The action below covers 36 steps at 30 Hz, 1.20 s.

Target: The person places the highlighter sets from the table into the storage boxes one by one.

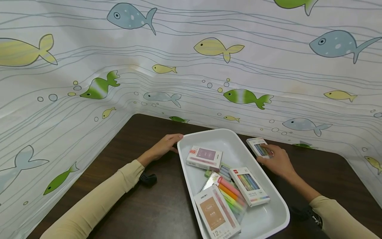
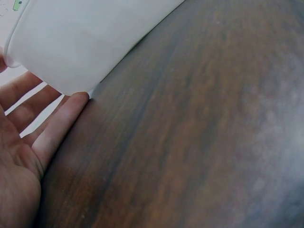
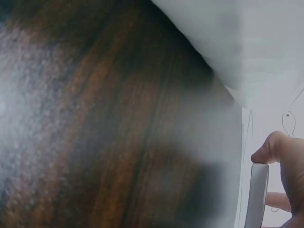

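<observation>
A white plastic tray (image 1: pixel 262 217) stands on the dark table. My left hand (image 1: pixel 163 146) holds its far left corner; in the left wrist view the thumb is at the rim and the fingers (image 2: pixel 64 123) lie along the outer wall. Beyond the tray's right side, my right hand (image 1: pixel 277 161) grips a small white box of coloured pens (image 1: pixel 257 143) between thumb and fingers. In the right wrist view this box (image 3: pixel 257 194) shows edge-on, the thumb (image 3: pixel 270 147) on its near end.
Inside the tray lie a purple-fronted box (image 1: pixel 206 156), a brown-fronted box (image 1: pixel 213 212), another coloured-pen box (image 1: pixel 249 186) and a clear pack of highlighters (image 1: pixel 231 192). A fish-patterned white sheet (image 1: pixel 185 79) rises behind the table (image 1: pixel 161 205) and along its sides.
</observation>
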### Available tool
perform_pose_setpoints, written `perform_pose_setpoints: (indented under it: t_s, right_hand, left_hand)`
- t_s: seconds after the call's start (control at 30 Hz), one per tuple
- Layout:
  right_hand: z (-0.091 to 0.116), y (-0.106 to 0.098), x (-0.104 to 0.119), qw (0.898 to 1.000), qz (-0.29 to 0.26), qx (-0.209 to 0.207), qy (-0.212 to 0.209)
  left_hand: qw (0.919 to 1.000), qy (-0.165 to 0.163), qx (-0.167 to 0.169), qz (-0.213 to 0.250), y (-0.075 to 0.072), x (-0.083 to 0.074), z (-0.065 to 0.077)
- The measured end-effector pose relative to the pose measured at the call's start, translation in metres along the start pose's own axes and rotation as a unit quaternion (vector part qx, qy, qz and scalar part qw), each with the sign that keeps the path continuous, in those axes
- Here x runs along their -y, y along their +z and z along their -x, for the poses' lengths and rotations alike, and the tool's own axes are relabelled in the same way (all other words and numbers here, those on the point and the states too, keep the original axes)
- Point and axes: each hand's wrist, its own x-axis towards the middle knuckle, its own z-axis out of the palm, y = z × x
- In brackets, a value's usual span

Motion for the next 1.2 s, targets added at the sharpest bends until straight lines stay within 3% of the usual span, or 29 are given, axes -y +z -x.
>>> perform_pose_setpoints:
  t_s: [0.27, 0.57, 0.93, 1.2]
  right_hand:
    - [-0.002, -0.006, 0.008, 1.0, 0.014, -0.011, -0.009]
    - [-0.007, -0.017, 0.022, 0.998, 0.013, -0.045, -0.051]
    - [-0.008, -0.025, 0.038, 0.998, 0.029, -0.029, -0.038]
    - [-0.009, -0.029, 0.059, 0.999, 0.011, -0.003, -0.033]
  left_hand:
    - [1.0, -0.003, 0.001, -0.002, 0.0, 0.0, 0.0]
    - [1.0, -0.001, 0.003, 0.001, 0.0, 0.002, -0.001]
    - [1.0, -0.001, 0.005, -0.005, 0.0, -0.001, -0.001]
    - [1.0, 0.003, 0.002, -0.008, 0.0, 0.001, 0.0]
